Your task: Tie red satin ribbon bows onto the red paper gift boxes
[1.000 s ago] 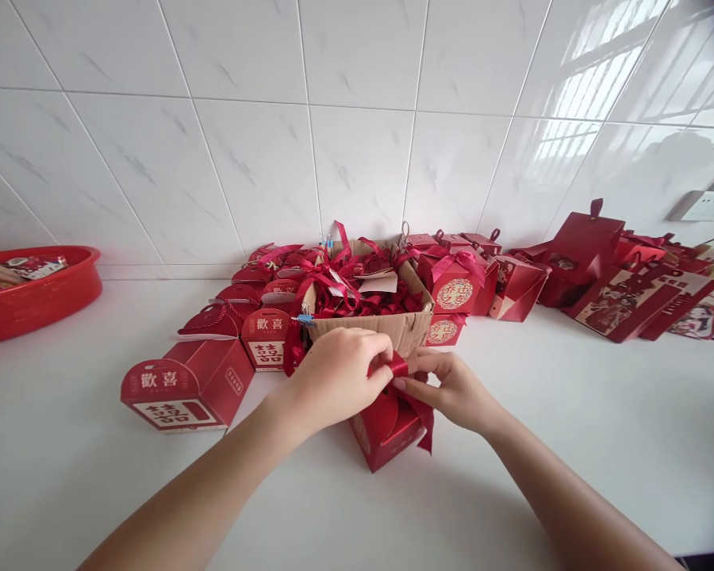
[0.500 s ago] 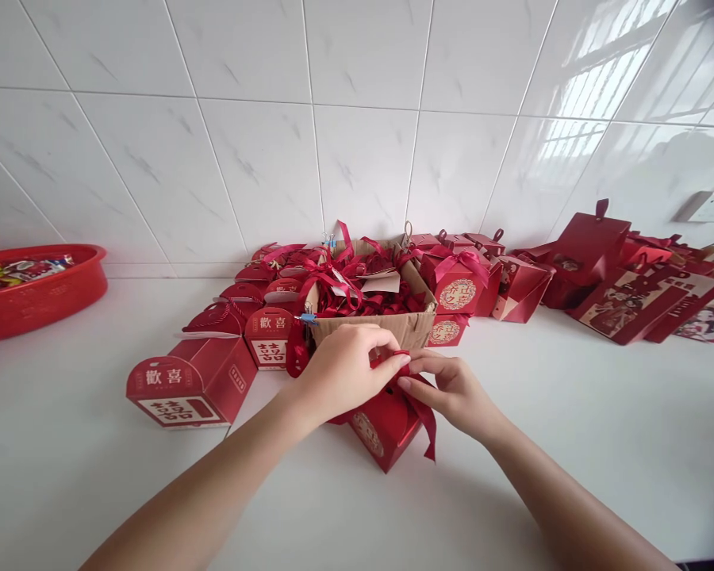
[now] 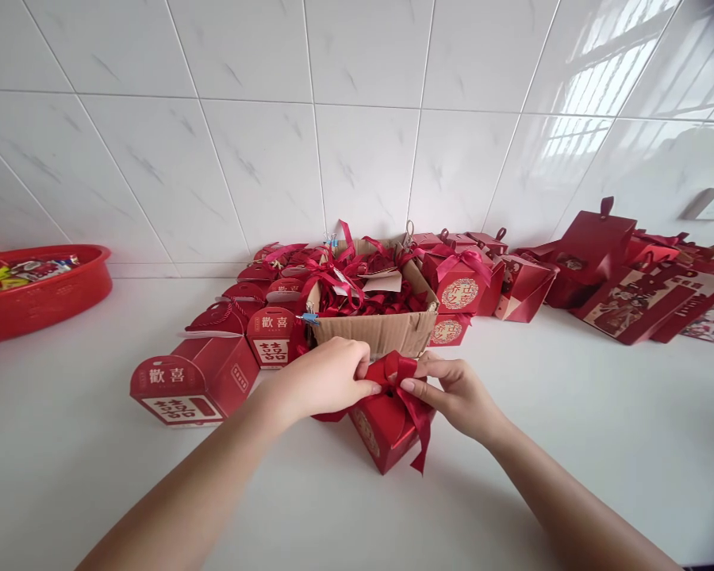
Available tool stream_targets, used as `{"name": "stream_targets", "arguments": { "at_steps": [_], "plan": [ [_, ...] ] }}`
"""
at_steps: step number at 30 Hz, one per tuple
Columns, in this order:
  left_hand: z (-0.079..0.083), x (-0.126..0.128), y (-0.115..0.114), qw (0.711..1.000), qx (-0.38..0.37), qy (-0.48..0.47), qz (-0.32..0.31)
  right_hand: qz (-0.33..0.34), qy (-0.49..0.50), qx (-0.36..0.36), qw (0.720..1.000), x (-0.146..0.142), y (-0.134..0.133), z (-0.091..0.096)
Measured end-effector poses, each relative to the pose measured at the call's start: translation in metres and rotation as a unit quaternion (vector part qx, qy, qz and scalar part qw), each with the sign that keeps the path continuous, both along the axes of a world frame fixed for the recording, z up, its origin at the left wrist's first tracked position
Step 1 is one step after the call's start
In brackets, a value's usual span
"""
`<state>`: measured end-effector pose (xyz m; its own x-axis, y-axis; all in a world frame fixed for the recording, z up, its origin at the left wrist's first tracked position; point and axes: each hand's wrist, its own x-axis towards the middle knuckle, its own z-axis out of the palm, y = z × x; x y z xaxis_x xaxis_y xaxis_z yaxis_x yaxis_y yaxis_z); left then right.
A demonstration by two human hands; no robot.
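A small red gift box [image 3: 386,434] with a pale round emblem sits on the white counter in front of me. Over its top runs a dark red ribbon [image 3: 421,420], looped, with one tail hanging down the right side. My left hand [image 3: 336,377] pinches the ribbon at the left of the loop, its fingertips partly hidden behind the thumb. On the other side, my right hand [image 3: 455,392] grips the ribbon between thumb and fingers. Just behind the box stands an open cardboard box [image 3: 372,333] full of red ribbons.
Red boxes with white labels [image 3: 196,385] stand to the left, and more ribboned boxes [image 3: 461,293] to the right of the carton. A red basin [image 3: 47,297] of wrapped sweets is at far left. Several red bags [image 3: 595,254] lie at far right against the tiled wall [image 3: 369,174].
My hands have moved apart, the left one to the left and slightly down. A ribbon loop now shows between them above the box.
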<state>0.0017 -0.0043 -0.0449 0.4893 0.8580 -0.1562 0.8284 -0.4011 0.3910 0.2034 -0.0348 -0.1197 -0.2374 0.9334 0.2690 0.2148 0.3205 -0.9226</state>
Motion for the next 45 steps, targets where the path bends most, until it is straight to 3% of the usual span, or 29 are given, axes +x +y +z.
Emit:
{"name": "stream_targets", "arguments": {
  "at_steps": [8,11,18,25,34,40,45],
  "plan": [
    [0.009,-0.006,0.004,0.994,-0.052,0.092,0.036,0.107,0.043,-0.061,0.991,0.005,-0.002,0.000],
    [0.008,-0.008,0.007,0.991,-0.062,0.112,0.023,0.108,0.051,-0.067,0.991,0.004,-0.002,0.003],
    [-0.006,-0.007,0.021,0.996,-0.064,0.054,-0.002,0.095,0.067,-0.060,0.991,0.003,-0.004,0.006],
    [0.001,-0.008,0.019,0.997,-0.065,0.021,-0.042,0.059,0.039,-0.013,0.997,0.001,-0.003,0.002],
    [0.000,-0.010,0.019,0.997,-0.044,0.048,-0.050,0.090,0.020,-0.011,0.996,0.007,0.001,0.001],
    [0.001,-0.013,0.026,0.996,-0.075,-0.016,-0.043,0.063,0.032,-0.018,0.997,0.004,-0.001,0.002],
    [0.004,-0.011,0.027,0.977,-0.139,-0.158,-0.043,0.031,0.033,-0.028,0.999,-0.002,-0.003,0.004]
  ]
}}
